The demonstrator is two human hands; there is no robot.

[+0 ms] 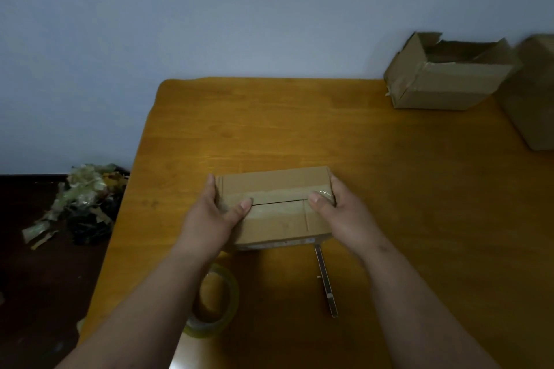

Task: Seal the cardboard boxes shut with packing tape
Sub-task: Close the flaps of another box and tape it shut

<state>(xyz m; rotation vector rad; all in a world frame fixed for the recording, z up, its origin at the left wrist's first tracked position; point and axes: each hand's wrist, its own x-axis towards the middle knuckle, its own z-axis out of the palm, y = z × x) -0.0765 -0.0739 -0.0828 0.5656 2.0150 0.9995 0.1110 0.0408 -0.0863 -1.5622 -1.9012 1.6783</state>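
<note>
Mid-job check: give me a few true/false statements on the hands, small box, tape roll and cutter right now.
1. Both hands grip the small box, left hand and right hand at opposite ends. True.
2. The tape roll sits on top of the box. False: it lies on the table, nearer the person.
3. The box's top seam is open along the middle. True.
4. The cutter is in the right hand. False: it lies on the table.
5. The far box is closed. False: its flaps stand open.

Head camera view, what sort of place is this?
Probably a plain room used for packing by hand: cardboard boxes on a wooden table, a tape roll, and tape scraps on the floor.
</note>
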